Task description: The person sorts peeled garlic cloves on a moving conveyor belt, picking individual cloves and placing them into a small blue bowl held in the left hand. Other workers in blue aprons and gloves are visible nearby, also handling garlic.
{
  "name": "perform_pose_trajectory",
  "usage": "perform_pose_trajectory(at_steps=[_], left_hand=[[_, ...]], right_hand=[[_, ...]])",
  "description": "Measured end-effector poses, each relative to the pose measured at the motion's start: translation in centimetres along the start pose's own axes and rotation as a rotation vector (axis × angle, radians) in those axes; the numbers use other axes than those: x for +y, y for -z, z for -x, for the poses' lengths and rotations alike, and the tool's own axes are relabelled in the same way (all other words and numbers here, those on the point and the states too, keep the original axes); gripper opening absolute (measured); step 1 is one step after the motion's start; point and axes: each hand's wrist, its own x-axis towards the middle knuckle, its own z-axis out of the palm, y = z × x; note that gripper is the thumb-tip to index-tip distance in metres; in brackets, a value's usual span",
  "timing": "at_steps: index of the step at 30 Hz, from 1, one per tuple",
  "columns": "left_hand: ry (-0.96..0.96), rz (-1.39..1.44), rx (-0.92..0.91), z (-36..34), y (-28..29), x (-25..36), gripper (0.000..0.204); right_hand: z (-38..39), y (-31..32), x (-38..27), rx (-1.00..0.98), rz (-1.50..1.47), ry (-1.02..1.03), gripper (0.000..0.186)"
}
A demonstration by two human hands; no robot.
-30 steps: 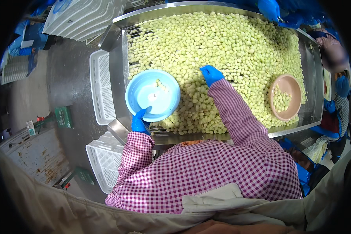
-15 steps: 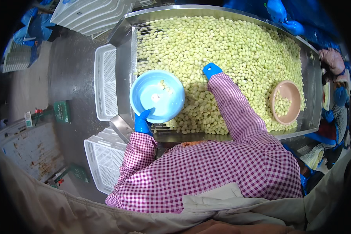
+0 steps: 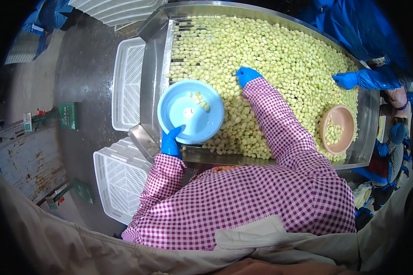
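My left hand (image 3: 171,143), in a blue glove, grips the near rim of a light blue basin (image 3: 167,107), thumb inside. Several pale green pieces (image 3: 199,100) lie in that basin, which is held over the near left part of the heap. My right hand (image 3: 248,75), also gloved in blue, is at the middle of a wide layer of small pale green oval pieces (image 3: 284,59), perhaps peeled fruit. Its fingers are curled together at the pieces; what they hold, if anything, is hidden. The layer covers a metal sorting table (image 3: 152,82) with slots showing at its left end.
A tan bowl (image 3: 346,145) with some pieces stands on the heap at right. A co-worker's blue-gloved hand (image 3: 346,80) reaches in from the far right. White perforated crates (image 3: 127,87) stand left of the table; stacked white crates (image 3: 119,176) sit nearer. Another person (image 3: 392,160) is at far right.
My right hand has shifted slightly left and its fingers have curled. The co-worker's hand has come down over the heap's right side. My left hand still holds the basin.
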Motion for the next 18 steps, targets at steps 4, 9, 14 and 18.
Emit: perform_pose_trajectory(at_steps=[4, 9, 14, 18], left_hand=[[0.000, -0.003, 0.008, -0.1, 0.3, -0.3, 0.057], [0.012, 0.041, 0.006, -0.1, 0.0, -0.1, 0.060], [-0.010, -0.023, 0.018, 0.3, -0.2, 0.5, 0.056], [0.005, -0.043, 0.062, -0.1, -0.3, 0.4, 0.056]], right_hand=[[-1.8, -1.1, -0.2, 0.069, 0.117, 0.216, 0.032], [-3.5, -1.1, -0.5, 0.053, 0.179, 0.161, 0.029], [-0.2, -0.9, -1.5, 0.136, -0.407, -0.053, 0.025], [2.7, -1.8, -2.2, -0.282, -0.628, 0.259, 0.026]])
